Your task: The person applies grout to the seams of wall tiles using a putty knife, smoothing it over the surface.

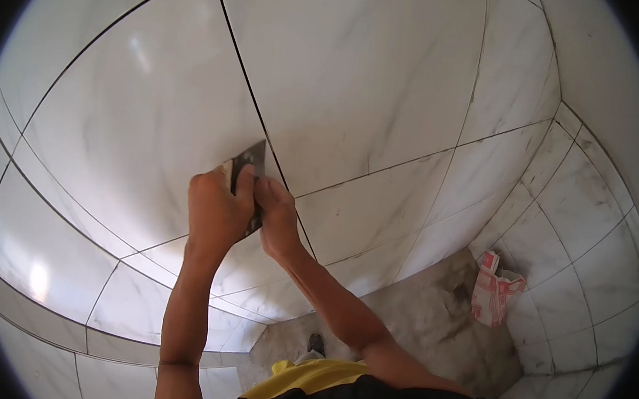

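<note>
Both my hands press a small metal scraper blade [253, 155] against a dark vertical joint [241, 69] between white marble-look wall tiles [147, 121]. My left hand [215, 211] grips the tool from the left, fingers curled around its lower part. My right hand [275, 215] holds it from the right, with the thumb against the blade. The blade's top edge sits right on the joint line. The tool's handle is hidden inside my hands.
Glossy tiled walls surround a corner on the right. Below lies a bare grey cement floor [430, 318]. A red-and-white paper bag [495, 288] stands on it near the right wall. My foot [316, 344] is on the floor beneath me.
</note>
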Demonstrator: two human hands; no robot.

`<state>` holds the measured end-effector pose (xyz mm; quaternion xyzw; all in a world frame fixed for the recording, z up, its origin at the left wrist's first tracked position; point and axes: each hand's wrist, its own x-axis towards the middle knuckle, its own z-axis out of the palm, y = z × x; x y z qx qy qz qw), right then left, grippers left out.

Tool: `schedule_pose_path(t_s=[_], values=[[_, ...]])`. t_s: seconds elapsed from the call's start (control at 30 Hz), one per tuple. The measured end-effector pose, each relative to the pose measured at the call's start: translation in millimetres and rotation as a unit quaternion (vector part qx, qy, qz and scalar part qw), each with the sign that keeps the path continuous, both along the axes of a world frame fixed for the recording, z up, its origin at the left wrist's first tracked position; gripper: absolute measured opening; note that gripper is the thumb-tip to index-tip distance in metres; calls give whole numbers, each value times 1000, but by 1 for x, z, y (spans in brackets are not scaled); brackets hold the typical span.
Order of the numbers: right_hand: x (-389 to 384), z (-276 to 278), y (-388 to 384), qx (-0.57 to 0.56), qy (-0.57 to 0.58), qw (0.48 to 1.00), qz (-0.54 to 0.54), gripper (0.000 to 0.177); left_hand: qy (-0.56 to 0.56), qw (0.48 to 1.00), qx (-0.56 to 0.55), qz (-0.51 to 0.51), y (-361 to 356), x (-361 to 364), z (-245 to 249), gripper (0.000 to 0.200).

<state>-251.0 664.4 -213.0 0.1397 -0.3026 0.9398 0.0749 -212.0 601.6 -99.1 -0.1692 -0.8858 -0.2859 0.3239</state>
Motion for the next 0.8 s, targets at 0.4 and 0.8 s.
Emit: schedule_pose_path(t_s=[0.4,0.8], values=[[-17,-8,-12,34,11,991,-127,34,-39,999,3,-8,5,-4,15,26],[12,-8,7,244,-21,937,-249,40,-63,988,112,-84,6,15,0,28]])
